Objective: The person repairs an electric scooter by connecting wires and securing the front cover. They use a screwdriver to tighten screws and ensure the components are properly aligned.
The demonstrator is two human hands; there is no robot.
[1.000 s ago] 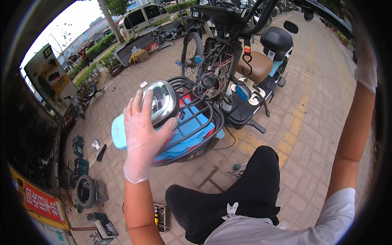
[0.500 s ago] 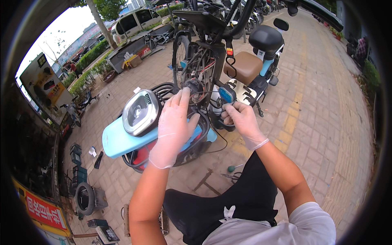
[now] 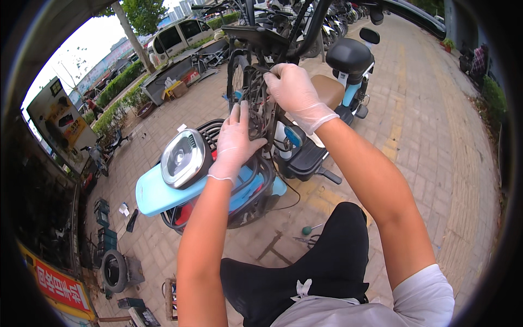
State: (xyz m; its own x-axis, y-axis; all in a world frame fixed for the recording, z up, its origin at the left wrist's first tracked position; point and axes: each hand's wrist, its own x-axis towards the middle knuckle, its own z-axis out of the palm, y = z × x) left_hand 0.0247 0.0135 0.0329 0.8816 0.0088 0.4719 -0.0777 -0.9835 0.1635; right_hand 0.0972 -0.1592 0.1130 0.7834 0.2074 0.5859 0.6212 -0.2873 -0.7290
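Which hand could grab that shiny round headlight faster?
Probably the left hand. It rests on the scooter's cable bundle just beside the headlight. The right hand is higher up on the cables, farther from the light, and would have to cross over the left arm.

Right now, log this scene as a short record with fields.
Setting: paved brick ground outdoors
Left hand: gloved, fingers spread against the wiring bundle
Right hand: gloved, gripping the same bundle from above
Scooter front panel: light blue, with headlight, detached and hanging low
Seat: brown
On ground: green-handled screwdriver
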